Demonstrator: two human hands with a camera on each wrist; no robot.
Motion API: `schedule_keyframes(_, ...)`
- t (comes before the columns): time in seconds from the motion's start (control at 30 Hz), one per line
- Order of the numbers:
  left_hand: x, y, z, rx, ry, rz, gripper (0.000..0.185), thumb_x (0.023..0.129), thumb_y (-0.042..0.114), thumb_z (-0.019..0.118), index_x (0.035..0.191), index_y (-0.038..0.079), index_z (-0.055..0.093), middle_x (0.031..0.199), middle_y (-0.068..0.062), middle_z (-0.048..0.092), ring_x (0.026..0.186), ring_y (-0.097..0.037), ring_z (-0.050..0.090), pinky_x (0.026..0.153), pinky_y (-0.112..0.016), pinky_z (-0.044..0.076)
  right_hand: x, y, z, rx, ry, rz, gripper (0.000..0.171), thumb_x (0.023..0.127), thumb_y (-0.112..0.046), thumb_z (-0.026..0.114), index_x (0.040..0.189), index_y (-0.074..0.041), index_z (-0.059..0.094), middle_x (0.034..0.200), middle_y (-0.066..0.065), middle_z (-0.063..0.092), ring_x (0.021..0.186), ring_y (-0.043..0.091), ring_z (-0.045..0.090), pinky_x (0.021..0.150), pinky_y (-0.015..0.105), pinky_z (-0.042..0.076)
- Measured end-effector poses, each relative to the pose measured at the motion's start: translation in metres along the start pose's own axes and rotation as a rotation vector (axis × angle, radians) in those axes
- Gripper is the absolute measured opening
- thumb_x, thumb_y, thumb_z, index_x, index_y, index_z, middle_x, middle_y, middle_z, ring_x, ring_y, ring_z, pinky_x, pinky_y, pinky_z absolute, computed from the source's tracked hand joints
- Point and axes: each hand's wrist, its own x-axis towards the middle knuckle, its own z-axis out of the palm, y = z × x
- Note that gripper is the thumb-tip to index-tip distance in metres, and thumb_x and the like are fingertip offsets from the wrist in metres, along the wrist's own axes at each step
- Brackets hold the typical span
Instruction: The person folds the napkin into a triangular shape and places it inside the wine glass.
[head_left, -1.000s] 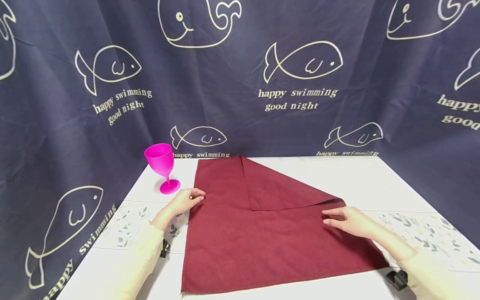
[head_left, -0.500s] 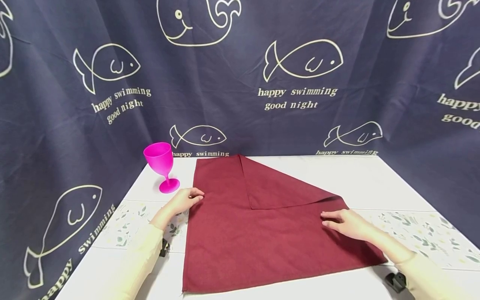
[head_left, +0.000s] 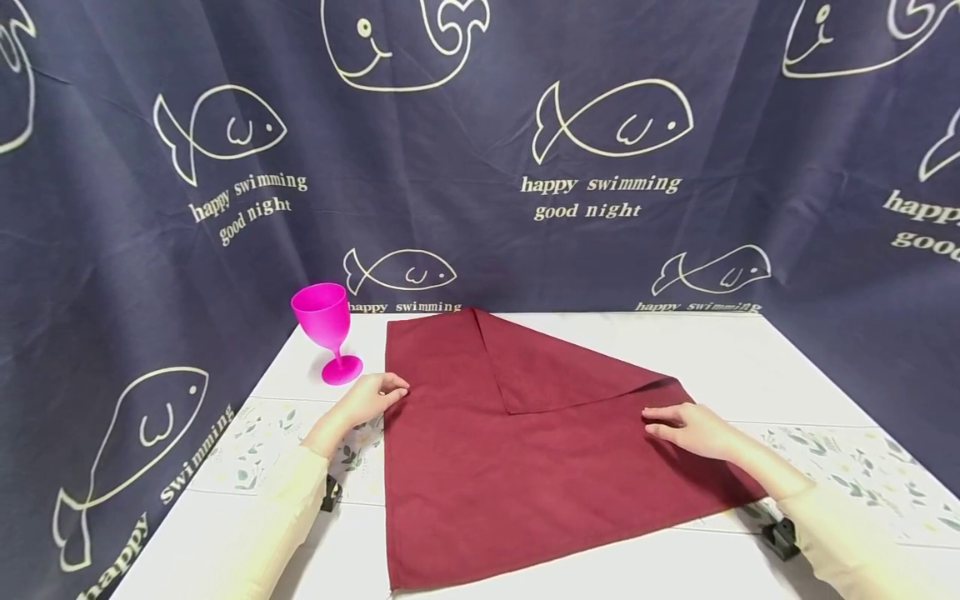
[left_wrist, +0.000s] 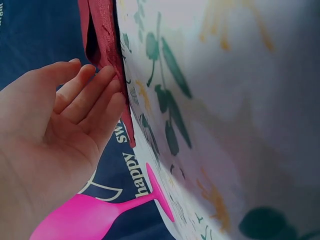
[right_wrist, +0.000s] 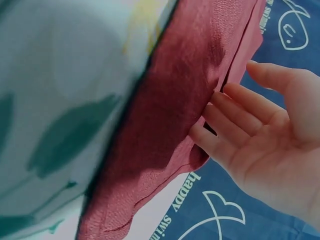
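Before "happy swimming good night" curtain (head_left: 585, 196) — both hands' straight fingers (head_left: 660, 415) flat on maroon cloth (head_left: 525, 467)

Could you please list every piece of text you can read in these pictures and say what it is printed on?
"happy swimming good night": on the dark blue curtain, under its fish drawings, whole at centre and upper left.
"happy swimming": along the curtain's foot, partly cut off by the table.
Right-edge and lower-left prints are cut off.
The burgundy cloth and pink goblet carry none.
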Motion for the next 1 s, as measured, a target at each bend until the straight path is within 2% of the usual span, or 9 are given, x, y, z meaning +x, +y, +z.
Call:
schedule_keyframes(0.17,0.001,0.000,0.001,0.006,0.011,0.011,0.016,0.084,0.015,0.057,0.092,0.003,0.064,0.085,-0.006,0.067,0.071,-0.010,0.057,0.068,-0.026,0.046,0.007,0.008,-0.001,0.012,0.025,-0.020,0.038,0.082,-0.035,0.057,0.105,-0.006,0.064,0.100,0.014,0.064,0.089,0.024,0.060,0.073,0.040,0.046)
schedule_keyframes(0.2,0.001,0.001,0.001,0.008,0.013,0.013,0.016,0.084,0.015,0.057,0.092,0.003,0.064,0.085,-0.006,0.067,0.072,-0.011,0.058,0.069,-0.027,0.046,0.008,0.009,0.000,0.022,0.016,-0.006,0.039,0.082,-0.036,0.056,0.106,-0.006,0.064,0.101,0.014,0.064,0.090,0.025,0.060,0.075,0.043,0.045)
schedule_keyframes(0.27,0.001,0.001,0.002,0.004,0.012,0.016,0.016,0.084,0.014,0.057,0.092,0.003,0.064,0.085,-0.006,0.068,0.077,-0.013,0.060,0.072,-0.030,0.046,0.010,0.012,0.000,0.013,0.033,-0.023,0.035,0.082,-0.033,0.057,0.104,-0.006,0.065,0.099,0.013,0.065,0.088,0.022,0.060,0.073,0.039,0.045)
schedule_keyframes(0.43,0.000,0.003,0.002,-0.003,0.011,0.014,0.016,0.083,0.014,0.058,0.092,0.003,0.064,0.084,-0.006,0.068,0.079,-0.014,0.060,0.074,-0.031,0.045,0.010,0.014,0.003,-0.017,0.031,0.008,0.034,0.083,-0.028,0.058,0.107,-0.005,0.063,0.103,0.013,0.064,0.094,0.025,0.059,0.077,0.040,0.045)
schedule_keyframes(0.47,0.000,0.003,0.002,-0.001,0.009,0.014,0.016,0.083,0.014,0.058,0.092,0.003,0.064,0.084,-0.006,0.068,0.077,-0.013,0.059,0.073,-0.030,0.045,0.010,0.012,0.003,-0.019,0.021,0.031,0.036,0.083,-0.029,0.057,0.108,-0.004,0.062,0.105,0.013,0.063,0.097,0.028,0.058,0.080,0.044,0.044)
schedule_keyframes(0.63,-0.001,0.003,0.003,-0.007,0.005,0.030,0.016,0.084,0.014,0.057,0.092,0.002,0.064,0.084,-0.007,0.067,0.072,-0.011,0.056,0.068,-0.027,0.045,0.007,0.003,0.005,-0.030,0.029,0.049,0.035,0.082,-0.028,0.058,0.108,-0.004,0.062,0.105,0.012,0.063,0.100,0.030,0.057,0.082,0.045,0.043)
schedule_keyframes(0.8,-0.001,0.000,0.004,-0.012,0.010,0.042,0.016,0.084,0.014,0.057,0.093,0.002,0.065,0.087,-0.007,0.067,0.084,-0.016,0.059,0.076,-0.034,0.047,0.002,-0.010,0.004,-0.018,0.009,0.057,0.037,0.082,-0.030,0.058,0.109,-0.005,0.061,0.103,0.012,0.064,0.100,0.030,0.057,0.082,0.045,0.043)
schedule_keyframes(1.0,-0.001,-0.003,0.003,0.011,0.015,0.033,0.017,0.083,0.015,0.058,0.095,0.004,0.065,0.090,-0.006,0.066,0.089,-0.019,0.059,0.081,-0.036,0.046,-0.005,-0.021,0.005,-0.032,0.012,0.043,0.037,0.082,-0.032,0.058,0.109,-0.006,0.062,0.102,0.010,0.065,0.097,0.026,0.059,0.079,0.040,0.045)
